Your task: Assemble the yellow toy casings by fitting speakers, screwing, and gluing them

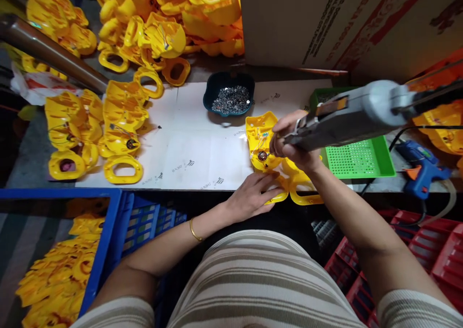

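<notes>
Looking down from a person's head onto a paper-covered surface (195,154). A yellow plastic shell (258,135) lies near the middle of the surface's near edge, open side up. Thin wires and a small round part sit inside it, and its handle loop overhangs that edge.

The left hand (253,195) lies flat and open on the loop, pressing it down. The right hand (292,142) is closed around the front of a grey power screwdriver (354,113). The tool points into the shell beside the wires, with its tip hidden behind the fingers.

A dark bowl of screws (229,99) sits toward the far edge. A green tray (358,159) and a blue glue gun (421,169) lie toward the right edge.

Likely risks:
- The tip could slip and nick or pinch the wires.
- The shell, partly off the edge, could tip if the left hand's pressure eases.
- The left fingertips rest near the tool's path.
</notes>
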`<state>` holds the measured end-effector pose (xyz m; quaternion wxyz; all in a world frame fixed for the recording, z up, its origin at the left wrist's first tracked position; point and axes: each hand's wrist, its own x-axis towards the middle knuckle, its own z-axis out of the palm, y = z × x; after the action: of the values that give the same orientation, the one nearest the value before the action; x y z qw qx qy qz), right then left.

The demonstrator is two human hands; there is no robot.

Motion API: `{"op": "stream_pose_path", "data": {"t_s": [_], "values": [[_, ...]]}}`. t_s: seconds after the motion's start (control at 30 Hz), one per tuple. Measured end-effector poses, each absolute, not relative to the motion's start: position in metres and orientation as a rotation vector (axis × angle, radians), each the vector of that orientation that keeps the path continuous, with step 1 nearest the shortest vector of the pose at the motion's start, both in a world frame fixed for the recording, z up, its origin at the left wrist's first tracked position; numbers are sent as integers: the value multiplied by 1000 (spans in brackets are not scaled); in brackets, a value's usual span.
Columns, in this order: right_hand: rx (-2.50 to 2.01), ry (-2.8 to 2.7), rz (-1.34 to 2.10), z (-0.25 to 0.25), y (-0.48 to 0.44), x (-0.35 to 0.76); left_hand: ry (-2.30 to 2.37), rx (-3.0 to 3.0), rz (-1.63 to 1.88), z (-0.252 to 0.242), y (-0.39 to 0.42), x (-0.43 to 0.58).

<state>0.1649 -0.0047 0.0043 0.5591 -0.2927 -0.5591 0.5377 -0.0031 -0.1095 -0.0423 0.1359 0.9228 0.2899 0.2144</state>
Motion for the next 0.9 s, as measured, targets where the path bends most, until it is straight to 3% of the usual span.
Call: {"op": "stream_pose_path", "data": {"t_s": [0.13, 0.23, 0.37, 0.47, 0.6, 0.9], "values": [[-382, -1335, 1286, 32, -8, 179, 863, 2719, 642, -37, -119, -5], [-319, -1276, 1200, 51, -15, 192, 916, 2788, 888, -22, -106, -15], [-338, -1209, 1210, 59, -28, 204, 1466, 2633, 1177, 11, -28, -46], [-318, -1221, 1240, 54, -36, 205, 1770, 2516, 661, 26, 48, -66], [-317, -1248, 1263, 45, -45, 204, 1647, 2438, 153, 19, 109, -69], [-380, -1239, 1233, 40, -50, 210, 1584, 2324, 161, 2, 120, -67]]}}
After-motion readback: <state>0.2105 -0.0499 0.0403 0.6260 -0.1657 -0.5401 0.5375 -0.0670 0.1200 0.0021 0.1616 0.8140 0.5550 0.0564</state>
